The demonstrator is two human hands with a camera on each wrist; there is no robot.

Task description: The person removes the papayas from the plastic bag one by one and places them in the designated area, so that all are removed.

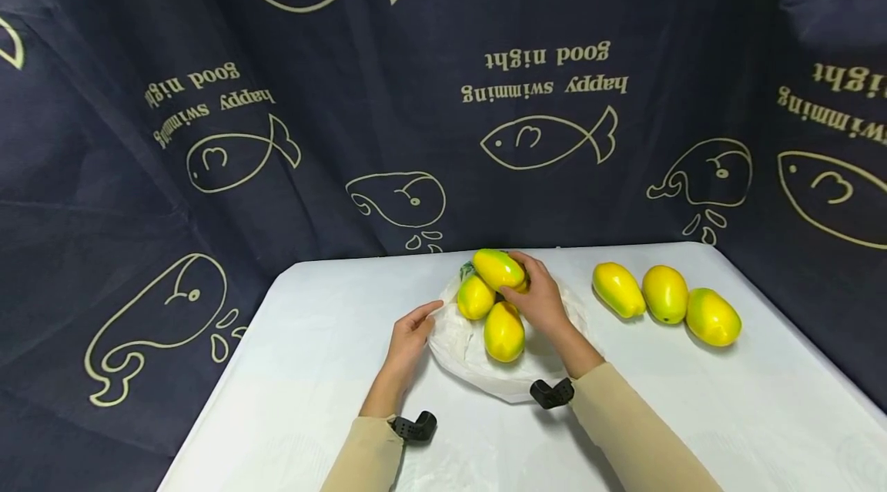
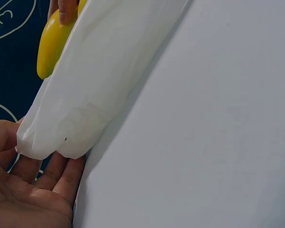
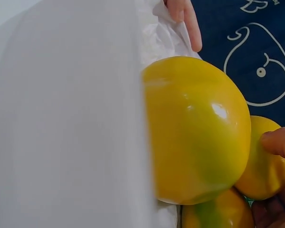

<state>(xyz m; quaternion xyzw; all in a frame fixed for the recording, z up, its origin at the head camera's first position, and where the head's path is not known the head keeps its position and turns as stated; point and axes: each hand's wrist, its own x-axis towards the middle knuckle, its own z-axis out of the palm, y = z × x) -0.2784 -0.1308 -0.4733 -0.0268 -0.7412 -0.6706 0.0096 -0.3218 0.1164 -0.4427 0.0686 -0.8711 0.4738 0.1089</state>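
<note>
A white plastic bag (image 1: 471, 365) lies spread on the table with several yellow-green mangoes on it. My left hand (image 1: 407, 343) pinches the bag's left edge; in the left wrist view its fingers (image 2: 61, 175) reach under that edge. My right hand (image 1: 537, 298) grips an upper mango (image 1: 497, 269) at the back of the group, thumb on its near side. Below it sit a left mango (image 1: 476, 297) and a front mango (image 1: 504, 333). The front mango (image 3: 199, 128) looms large in the right wrist view, where white plastic covers the left half.
Three more mangoes lie in a row on the right side of the white table (image 1: 312, 346): a left one (image 1: 618, 289), a middle one (image 1: 665, 294) and a right one (image 1: 714, 317). A dark printed curtain (image 1: 416, 92) hangs behind the table and along its sides.
</note>
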